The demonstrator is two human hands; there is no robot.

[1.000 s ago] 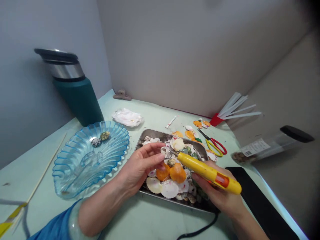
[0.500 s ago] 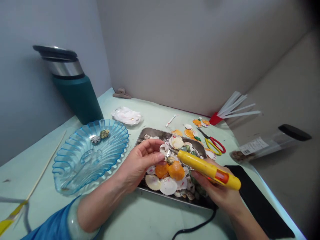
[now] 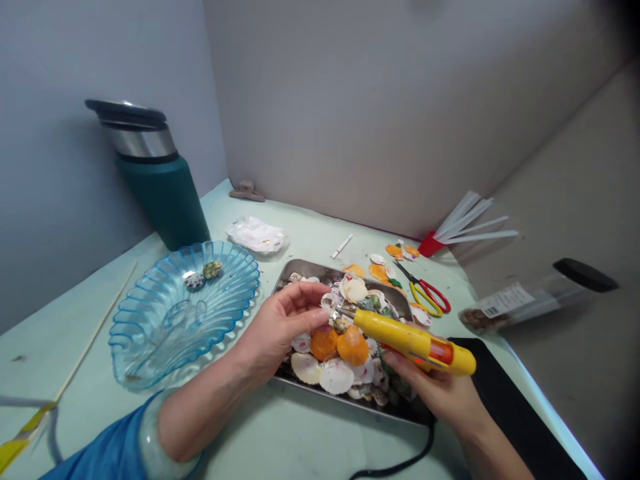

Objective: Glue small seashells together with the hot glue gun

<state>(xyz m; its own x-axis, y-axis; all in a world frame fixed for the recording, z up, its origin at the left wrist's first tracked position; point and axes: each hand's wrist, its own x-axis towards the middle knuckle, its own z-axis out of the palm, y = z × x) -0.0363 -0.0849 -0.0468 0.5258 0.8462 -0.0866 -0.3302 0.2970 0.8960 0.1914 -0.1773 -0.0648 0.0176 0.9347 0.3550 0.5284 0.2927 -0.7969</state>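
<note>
"Glue gun, the yellow one: which way does it point?"

"Its nozzle faces left in view and slightly up, toward the left hand. The long axis slants from lower right to upper left, above the metal tray heaped with shells."

"And the hands?"

"The right hand grips the gun from underneath. The left pinches a small pale piece between thumb and fingers, just beside the nozzle; I can't tell whether the tip touches it."

"The tray?"

"On the surface, right of the blue scalloped dish."
</note>
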